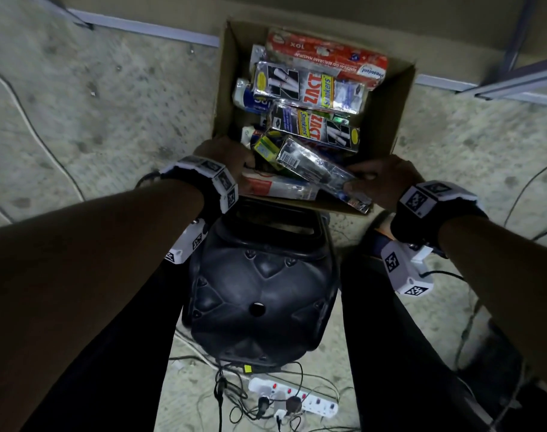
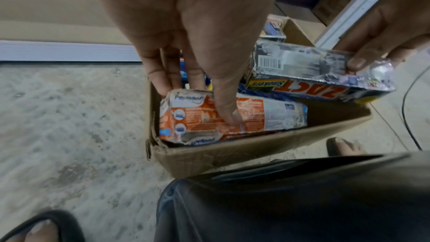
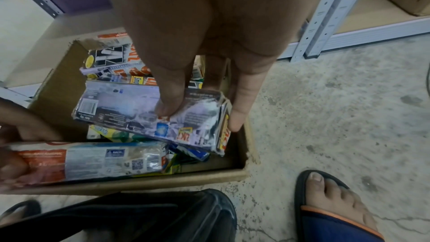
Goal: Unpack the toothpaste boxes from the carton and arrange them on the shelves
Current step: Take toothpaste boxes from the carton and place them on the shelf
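An open cardboard carton (image 1: pixel 387 116) stands on the floor, filled with several toothpaste boxes lying crosswise. At its near left corner my left hand (image 1: pixel 225 157) grips a worn orange-and-white Pepsodent box (image 2: pixel 267 115), thumb on its top face and fingers behind its end. My right hand (image 1: pixel 378 179) pinches the near end of a silver Zact box (image 3: pixel 130 109), thumb on top and fingers down its side. That box is tilted over the carton's near right corner. More Zact boxes (image 1: pixel 309 85) and a red Pepsodent box (image 1: pixel 325 54) lie further back.
A black plastic stool (image 1: pixel 259 291) stands between my legs, right behind the carton. A white power strip (image 1: pixel 294 400) with tangled cables lies on the concrete floor. Grey metal shelf posts (image 3: pixel 325 16) rise just beyond the carton. My sandalled foot (image 3: pixel 330 205) is beside it.
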A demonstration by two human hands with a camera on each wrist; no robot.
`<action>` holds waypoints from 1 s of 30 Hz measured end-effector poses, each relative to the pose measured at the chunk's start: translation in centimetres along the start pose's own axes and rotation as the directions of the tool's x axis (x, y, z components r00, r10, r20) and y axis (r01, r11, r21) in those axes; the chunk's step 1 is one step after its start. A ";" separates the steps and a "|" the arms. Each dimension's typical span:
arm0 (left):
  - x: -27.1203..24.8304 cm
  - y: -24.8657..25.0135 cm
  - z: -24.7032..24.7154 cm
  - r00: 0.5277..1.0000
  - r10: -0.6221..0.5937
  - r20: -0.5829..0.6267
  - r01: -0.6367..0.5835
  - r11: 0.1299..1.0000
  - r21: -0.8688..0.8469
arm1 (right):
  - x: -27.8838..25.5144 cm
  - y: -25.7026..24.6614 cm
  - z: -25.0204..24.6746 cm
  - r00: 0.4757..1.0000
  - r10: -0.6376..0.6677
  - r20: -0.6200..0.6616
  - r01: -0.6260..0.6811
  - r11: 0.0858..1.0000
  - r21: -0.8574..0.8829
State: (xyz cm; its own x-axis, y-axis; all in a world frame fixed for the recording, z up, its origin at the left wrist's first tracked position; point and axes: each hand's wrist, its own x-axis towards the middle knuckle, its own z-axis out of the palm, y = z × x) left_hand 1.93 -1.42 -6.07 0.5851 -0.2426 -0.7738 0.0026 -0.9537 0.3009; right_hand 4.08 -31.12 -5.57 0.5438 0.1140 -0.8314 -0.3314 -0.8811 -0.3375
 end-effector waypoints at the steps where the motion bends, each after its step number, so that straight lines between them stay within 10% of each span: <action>1: -0.5 0.2 -0.3 1.000 -0.004 0.000 0.004 1.000 -0.005 | -0.4 0.0 -0.2 1.000 0.008 0.001 -0.008 1.000 0.006; 9: -4.5 1.4 -0.7 0.958 -0.286 0.009 0.275 0.911 -0.307 | -4.3 -0.7 -0.2 0.989 0.137 -0.057 -0.124 0.975 0.187; 15: -6.2 0.3 0.9 0.944 -0.328 0.031 0.302 0.823 -0.481 | -6.7 -1.7 0.5 0.949 0.307 0.069 -0.283 0.736 0.615; 25: -3.4 -1.1 3.2 0.894 -0.391 0.218 0.362 0.347 -0.865 | -6.7 -3.4 1.9 0.927 0.354 0.122 -0.305 0.525 0.795; 30: -1.6 -0.5 5.1 0.902 -0.342 0.262 0.355 0.248 -0.901 | -5.3 -3.5 3.3 0.914 0.357 0.194 -0.348 0.440 0.828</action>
State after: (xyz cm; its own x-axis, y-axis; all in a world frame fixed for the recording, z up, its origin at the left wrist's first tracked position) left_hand -3.10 -1.45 -7.82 0.3147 0.0605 -0.9473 0.9395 -0.1618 0.3018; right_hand -0.21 -27.13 -1.48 0.2290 -0.1214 -0.9658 -0.9733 -0.0470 -0.2249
